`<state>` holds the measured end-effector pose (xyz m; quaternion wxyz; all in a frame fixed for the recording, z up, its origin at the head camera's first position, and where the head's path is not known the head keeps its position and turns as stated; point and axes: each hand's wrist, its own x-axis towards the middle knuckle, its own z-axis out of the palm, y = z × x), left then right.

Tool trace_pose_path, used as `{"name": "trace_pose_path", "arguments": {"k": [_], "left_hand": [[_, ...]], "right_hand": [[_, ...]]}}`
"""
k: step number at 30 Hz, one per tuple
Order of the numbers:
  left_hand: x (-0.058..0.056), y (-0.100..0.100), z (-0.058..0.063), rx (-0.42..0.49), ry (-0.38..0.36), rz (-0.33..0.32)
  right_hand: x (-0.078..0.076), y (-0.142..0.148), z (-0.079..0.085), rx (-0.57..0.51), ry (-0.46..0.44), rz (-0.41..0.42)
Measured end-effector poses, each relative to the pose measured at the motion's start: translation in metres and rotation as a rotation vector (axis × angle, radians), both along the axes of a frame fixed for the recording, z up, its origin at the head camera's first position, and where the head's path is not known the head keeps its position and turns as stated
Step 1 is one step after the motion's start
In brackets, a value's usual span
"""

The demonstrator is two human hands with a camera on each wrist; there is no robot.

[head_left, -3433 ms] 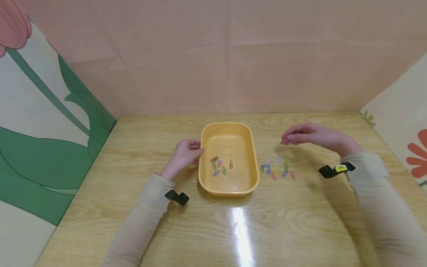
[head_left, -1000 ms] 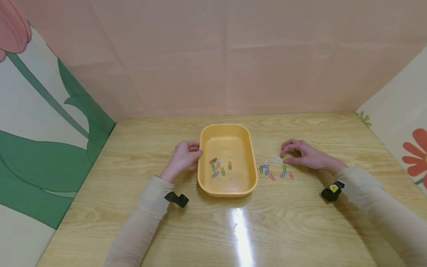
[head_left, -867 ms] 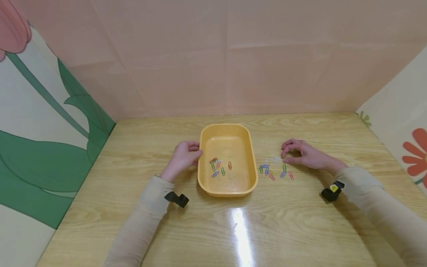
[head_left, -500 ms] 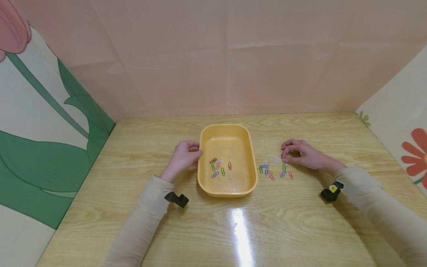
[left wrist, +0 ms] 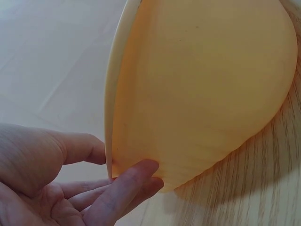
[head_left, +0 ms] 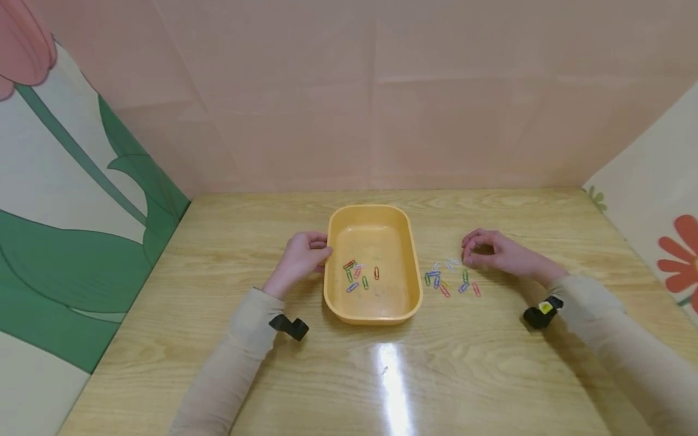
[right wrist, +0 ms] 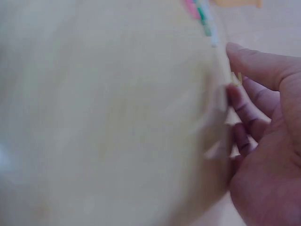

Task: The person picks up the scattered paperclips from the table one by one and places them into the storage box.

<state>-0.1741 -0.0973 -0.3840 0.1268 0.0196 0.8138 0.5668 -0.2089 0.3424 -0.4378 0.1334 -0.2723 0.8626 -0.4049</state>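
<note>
In the head view a yellow plastic tray (head_left: 337, 312) stands mid-table with several coloured paper clips (head_left: 365, 283) in it. My left hand (head_left: 300, 257) holds the tray's left side, thumb at the rim; in the left wrist view its fingers (left wrist: 124, 188) lie against the wall. My right hand (head_left: 498, 254) is low over the table, thumb and fingers curled together, right of the tray. Between thumb and forefinger the right wrist view shows a small yellow paper clip (right wrist: 236, 78), partly hidden. Several loose paper clips (head_left: 437, 282) lie between the tray and that hand.
The table (head_left: 463, 375) is light wood with a bright reflection at the front. A pink sheet (head_left: 371, 97) hangs behind it. Panels with a flower pattern (head_left: 82, 260) stand at left and right. Each wrist bears a black strap-on camera (head_left: 542, 312).
My right hand has come down and forward from above the table to the loose clips, and its fingers have drawn closer together. My left hand stays at the tray.
</note>
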Motion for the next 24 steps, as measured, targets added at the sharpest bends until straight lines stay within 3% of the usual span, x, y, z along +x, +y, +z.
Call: {"name": "trace_pose_path", "arguments": {"k": [4,10,19,24], "left_hand": [[-0.001,0.0,0.001,-0.002,-0.005,0.0],[-0.001,0.0,0.0,-0.004,-0.012,0.001],[-0.002,0.0,0.0,-0.011,-0.022,0.002],[-0.003,-0.001,-0.001,-0.003,-0.015,0.002]], "right_hand": [[-0.004,-0.005,0.012,0.043,-0.027,-0.036],[-0.008,-0.026,0.032,0.09,-0.045,-0.203],[-0.014,-0.073,0.07,-0.171,-0.175,-0.365],[-0.021,-0.11,0.09,-0.309,-0.229,-0.35]]}}
